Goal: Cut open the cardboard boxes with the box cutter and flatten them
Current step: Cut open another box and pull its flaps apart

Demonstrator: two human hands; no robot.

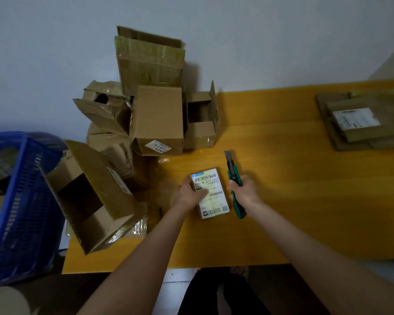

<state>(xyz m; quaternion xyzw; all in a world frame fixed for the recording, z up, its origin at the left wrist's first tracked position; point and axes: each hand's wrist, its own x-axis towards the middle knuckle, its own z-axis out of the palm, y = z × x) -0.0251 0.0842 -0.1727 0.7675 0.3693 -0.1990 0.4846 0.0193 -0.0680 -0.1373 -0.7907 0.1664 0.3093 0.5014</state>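
**Clerk:** Head view, item one?

**Keeper:** Small box [214, 201], taped shut, shipping label uppermost. It lies on the yellow table [293, 189], toward the front edge. The left hand [188, 197] grips its left side, thumb laid across the label.

**Clerk:** Item two?

**Keeper:** Box cutter [232, 171], green body, blade out and pointing away from the person. The right hand [245, 192] is wrapped round the handle, just beside the box's right edge. The blade looks clear of the cardboard.

**Clerk:** Stock awaiting?

**Keeper:** Pile of boxes [157, 119] at the table's left rear, against the wall, several with flaps open. One open box [91, 194] is tipped at the left edge, beside a blue crate [21, 201]. Flattened cardboard [362, 121] is stacked at the far right, well apart from both hands.

**Clerk:** Step in hand?

**Keeper:** By my judgement, the start of a fresh box: steadied, knife ready, no cut showing. Most of the pile looks undone.

**Clerk:** Next move calls for?

**Keeper:** Probably bringing the blade tip to a taped seam and drawing it along shallowly, away from the holding fingers. The thumb sits where a top cut might run and should shift first. I cannot tell where the seam lies.
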